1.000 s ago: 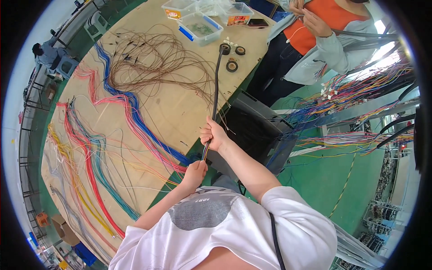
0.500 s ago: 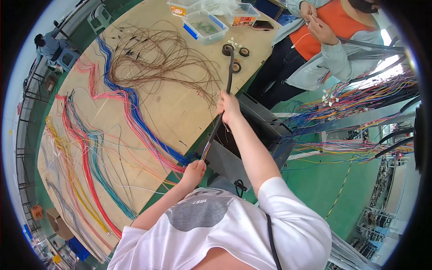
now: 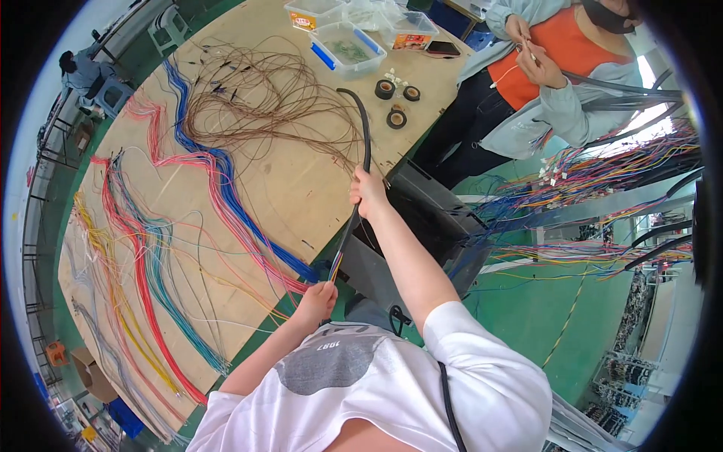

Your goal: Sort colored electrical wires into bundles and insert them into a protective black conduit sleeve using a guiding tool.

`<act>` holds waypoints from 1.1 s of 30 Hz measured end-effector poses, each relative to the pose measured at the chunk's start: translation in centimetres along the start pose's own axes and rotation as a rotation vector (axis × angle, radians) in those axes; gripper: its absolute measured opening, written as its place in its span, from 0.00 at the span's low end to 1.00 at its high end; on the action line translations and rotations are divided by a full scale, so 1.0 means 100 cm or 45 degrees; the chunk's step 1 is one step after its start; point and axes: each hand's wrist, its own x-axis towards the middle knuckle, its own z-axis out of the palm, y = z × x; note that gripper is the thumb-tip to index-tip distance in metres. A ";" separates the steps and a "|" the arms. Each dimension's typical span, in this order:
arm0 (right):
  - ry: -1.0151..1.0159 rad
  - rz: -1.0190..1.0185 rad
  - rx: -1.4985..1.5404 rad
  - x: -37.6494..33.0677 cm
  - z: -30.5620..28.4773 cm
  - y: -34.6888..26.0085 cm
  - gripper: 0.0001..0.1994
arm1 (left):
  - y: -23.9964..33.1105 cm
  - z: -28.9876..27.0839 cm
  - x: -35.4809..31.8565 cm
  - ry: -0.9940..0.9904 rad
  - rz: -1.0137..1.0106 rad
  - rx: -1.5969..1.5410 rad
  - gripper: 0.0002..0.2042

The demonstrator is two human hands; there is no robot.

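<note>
A black sleeve (image 3: 366, 134) runs through my right hand (image 3: 369, 193), whose fingers are wrapped round it. Its free end curves up and to the left over the table. Below that hand the sleeve slants down toward my body, and a bundle of coloured wires (image 3: 336, 265) shows at its lower end. My left hand (image 3: 316, 303) is closed on those wires close to my shirt. How far the wires reach inside the sleeve is hidden.
Bundles of blue wires (image 3: 226, 177), red wires (image 3: 147, 275) and teal wires (image 3: 167, 301) lie across the table (image 3: 263, 188), beside tangled brown wires (image 3: 248, 113). Black tape rolls (image 3: 396, 119) and a plastic box (image 3: 348, 51) sit farther back. A co-worker (image 3: 542, 53) stands at right, near hanging wires (image 3: 587, 162).
Both hands have moved slightly left and nearer my body, with the sleeve and wires still in them. The sleeve's far end has swung left, away from the tape rolls.
</note>
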 end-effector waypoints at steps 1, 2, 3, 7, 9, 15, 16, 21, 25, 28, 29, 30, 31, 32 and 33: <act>-0.046 0.075 0.130 0.000 -0.003 0.006 0.11 | -0.004 -0.006 -0.002 -0.045 -0.023 -0.038 0.14; -0.051 0.073 0.123 -0.008 0.001 0.009 0.11 | -0.004 -0.010 -0.003 -0.093 -0.042 -0.076 0.14; -0.033 0.141 0.161 -0.018 0.007 0.012 0.12 | -0.004 -0.013 -0.003 -0.092 -0.039 -0.082 0.14; -0.092 0.290 0.227 -0.044 0.000 0.051 0.13 | -0.002 -0.006 -0.002 -0.153 -0.093 -0.162 0.14; -0.152 0.294 0.229 -0.066 0.008 0.064 0.14 | -0.004 -0.006 -0.005 -0.198 -0.058 -0.167 0.14; -0.008 0.592 0.276 -0.071 0.024 0.079 0.17 | -0.025 -0.011 -0.009 -0.071 0.137 -0.090 0.14; -0.166 0.669 0.384 -0.071 0.017 0.071 0.18 | -0.024 -0.007 -0.002 -0.115 0.158 -0.086 0.14; -0.161 0.539 0.388 -0.087 0.014 0.039 0.19 | 0.003 0.004 -0.011 -0.086 0.256 -0.092 0.14; -0.260 0.524 0.366 -0.103 0.028 0.028 0.20 | 0.020 0.008 -0.003 -0.094 0.245 -0.120 0.13; -0.309 0.527 0.242 -0.118 0.042 0.022 0.19 | 0.048 0.015 -0.006 -0.088 0.278 -0.230 0.12; -0.341 0.423 0.255 -0.118 0.046 0.023 0.19 | 0.055 0.010 -0.004 -0.144 0.243 -0.263 0.12; -0.370 0.319 0.267 -0.121 0.051 0.023 0.19 | 0.062 0.006 -0.003 -0.138 0.247 -0.265 0.12; -0.376 0.289 0.253 -0.122 0.054 0.019 0.18 | 0.069 0.003 -0.002 -0.228 0.289 -0.266 0.12; -0.386 0.299 0.250 -0.123 0.057 0.013 0.18 | 0.071 0.000 -0.002 -0.312 0.331 -0.269 0.12; -0.401 0.221 0.203 -0.125 0.057 0.004 0.18 | 0.069 -0.001 -0.003 -0.306 0.332 -0.271 0.12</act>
